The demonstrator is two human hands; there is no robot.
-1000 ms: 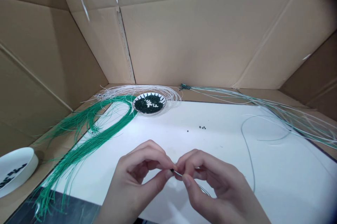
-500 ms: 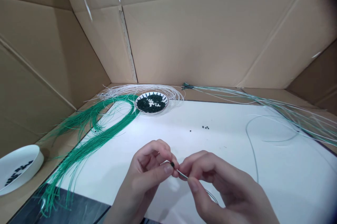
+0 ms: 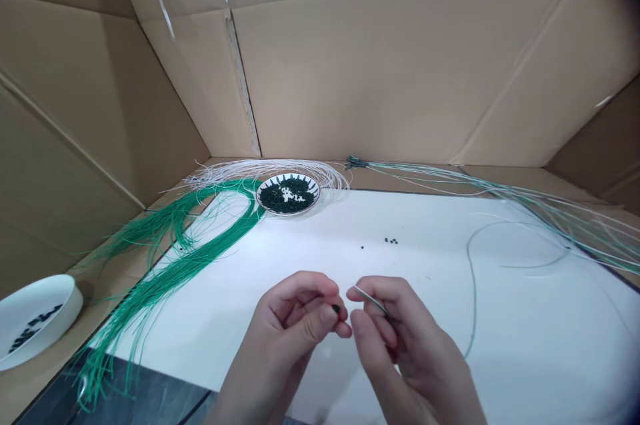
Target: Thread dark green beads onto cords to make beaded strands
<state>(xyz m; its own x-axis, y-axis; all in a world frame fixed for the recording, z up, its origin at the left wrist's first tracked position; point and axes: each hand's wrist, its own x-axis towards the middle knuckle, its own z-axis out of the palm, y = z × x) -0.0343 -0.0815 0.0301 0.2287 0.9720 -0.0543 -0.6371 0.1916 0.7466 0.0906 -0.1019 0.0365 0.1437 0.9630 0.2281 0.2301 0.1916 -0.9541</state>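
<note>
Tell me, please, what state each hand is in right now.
Left hand: closed, pinching a small dark piece.
Right hand: holding a thin cord, thumb and index fingertips apart.

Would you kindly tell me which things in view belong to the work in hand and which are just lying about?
In hand:
small dark piece, in the left hand
thin strand, in the right hand

Lying about, perhaps supplies:
plate with dark bits
green strands
white strands
white bowl
loose specks
</note>
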